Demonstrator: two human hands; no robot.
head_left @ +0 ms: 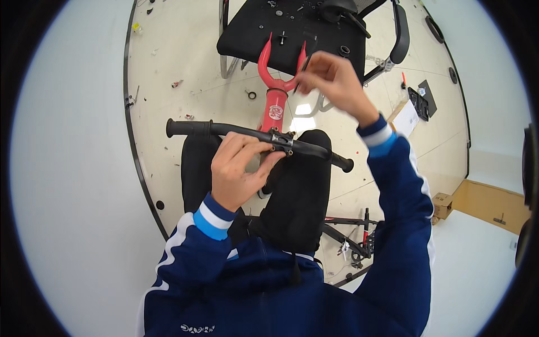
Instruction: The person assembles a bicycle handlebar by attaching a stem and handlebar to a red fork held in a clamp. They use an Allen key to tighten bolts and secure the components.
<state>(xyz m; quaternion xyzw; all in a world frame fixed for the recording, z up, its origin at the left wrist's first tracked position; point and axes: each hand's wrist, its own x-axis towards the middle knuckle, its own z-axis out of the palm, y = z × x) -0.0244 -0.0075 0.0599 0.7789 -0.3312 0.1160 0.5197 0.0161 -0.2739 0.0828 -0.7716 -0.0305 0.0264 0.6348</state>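
A black handlebar (233, 129) lies crosswise over my knees, joined at its middle to a black stem clamp (282, 141) with several bolts. My left hand (238, 168) is closed at the clamp, thumb and fingers pinching its near left side. Beyond the bar, a red bicycle fork (275, 106) points away from me, its two prongs resting against the chair's front edge. My right hand (334, 84) is raised beside the right prong, fingers curled around a thin black rod (304, 73). Motion blurs the rod, so its exact kind is unclear.
A black chair seat (247, 36) ahead bears small metal parts and a bicycle saddle (338, 10). A black ring (251, 95) and scraps lie on the floor. To the right are a tool case (418, 104) and a cardboard box (442, 206); a bicycle frame (342, 238) lies near my right leg.
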